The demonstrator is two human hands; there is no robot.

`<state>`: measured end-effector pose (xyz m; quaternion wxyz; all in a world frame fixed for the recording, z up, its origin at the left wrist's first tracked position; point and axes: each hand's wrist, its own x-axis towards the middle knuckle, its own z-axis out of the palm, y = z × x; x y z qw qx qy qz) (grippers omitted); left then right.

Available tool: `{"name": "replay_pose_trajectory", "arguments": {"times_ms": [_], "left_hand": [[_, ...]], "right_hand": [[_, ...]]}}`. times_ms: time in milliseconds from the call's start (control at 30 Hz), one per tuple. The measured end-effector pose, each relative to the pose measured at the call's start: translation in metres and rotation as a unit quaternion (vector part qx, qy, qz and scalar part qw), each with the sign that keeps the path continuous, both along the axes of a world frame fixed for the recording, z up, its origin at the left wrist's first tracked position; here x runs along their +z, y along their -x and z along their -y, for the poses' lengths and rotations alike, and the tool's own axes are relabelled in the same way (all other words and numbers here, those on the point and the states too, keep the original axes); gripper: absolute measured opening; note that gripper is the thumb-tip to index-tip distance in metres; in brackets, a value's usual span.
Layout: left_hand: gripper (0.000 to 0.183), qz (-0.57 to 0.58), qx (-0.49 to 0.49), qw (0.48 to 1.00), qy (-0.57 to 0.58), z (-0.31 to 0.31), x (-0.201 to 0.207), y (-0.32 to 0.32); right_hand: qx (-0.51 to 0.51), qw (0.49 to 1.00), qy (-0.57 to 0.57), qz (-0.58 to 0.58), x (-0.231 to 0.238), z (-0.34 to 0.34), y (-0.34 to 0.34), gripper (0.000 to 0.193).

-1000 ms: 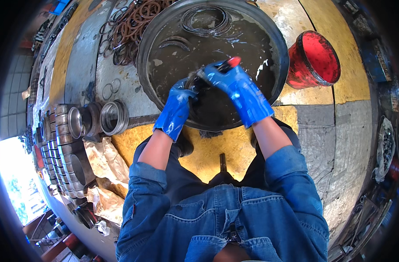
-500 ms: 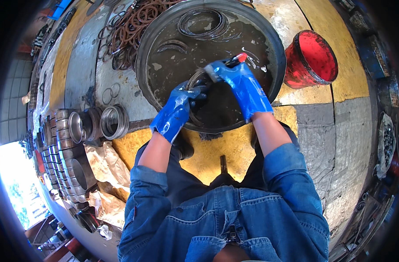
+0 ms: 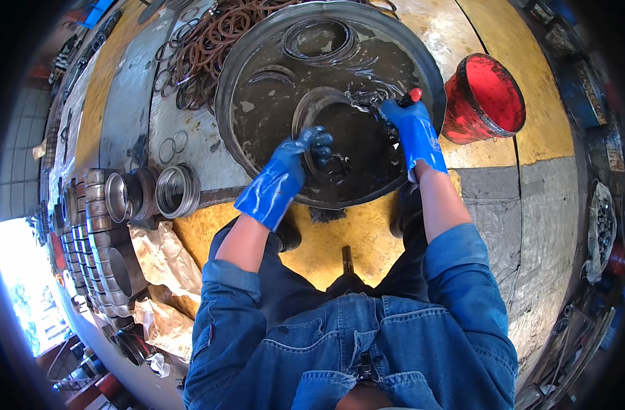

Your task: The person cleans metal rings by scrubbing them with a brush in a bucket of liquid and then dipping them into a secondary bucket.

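The left glove [image 3: 297,149] and right glove [image 3: 411,126] are smooth, rubber-like and glossy with wet; the large ring [image 3: 299,113] is dark, wet-sheened metal. The red-tipped handle [image 3: 414,95] has a shiny, plastic-looking end. The basin [image 3: 434,82] is dull grey metal — its liquid [image 3: 264,119] opaque with glossy streaks. Also visible: a rough, rust-brown ring heap [image 3: 213,48]; a bright metal ring stack [image 3: 178,191]; matt, crumpled brown paper [image 3: 162,256]; denim cloth [image 3: 299,345]; scuffed yellow flooring [image 3: 319,242].

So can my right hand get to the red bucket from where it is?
Probably yes: only the basin's rim seems to lie between your right hand and the red bucket. That hand holds a red-ended tool, though, so it may need freeing first.
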<state>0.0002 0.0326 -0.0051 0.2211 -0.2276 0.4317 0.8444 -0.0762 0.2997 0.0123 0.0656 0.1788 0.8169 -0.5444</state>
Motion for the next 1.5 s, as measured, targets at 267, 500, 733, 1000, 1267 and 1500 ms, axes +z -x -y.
{"name": "replay_pose_trajectory", "arguments": {"times_ms": [267, 500, 733, 1000, 1267, 1500], "left_hand": [[0.036, -0.039, 0.014, 0.978, 0.203, 0.027, -0.003, -0.017], [0.030, -0.050, 0.000, 0.981, 0.186, 0.028, -0.005, -0.011], [0.033, -0.056, 0.037, 0.984, 0.165, 0.030, -0.009, -0.011], [0.029, -0.122, 0.024, 0.970, 0.208, 0.037, -0.030, -0.008], [0.029, -0.097, 0.009, 0.977, 0.188, 0.024, -0.004, -0.009], [0.034, -0.028, -0.099, 0.990, 0.092, 0.004, 0.022, 0.012]], "right_hand": [[0.238, 0.924, 0.299, 0.000, 0.024, 0.068, -0.014, 0.036], [0.238, 0.964, 0.118, 0.018, -0.001, 0.080, 0.005, 0.033], [0.198, 0.976, 0.074, 0.049, -0.001, 0.071, 0.017, 0.031], [0.223, 0.964, 0.143, 0.004, -0.005, 0.090, 0.006, 0.039], [0.076, 0.986, -0.119, 0.084, -0.032, 0.040, 0.020, 0.044], [0.016, 0.995, -0.071, 0.071, -0.014, 0.015, 0.018, 0.041]]}}
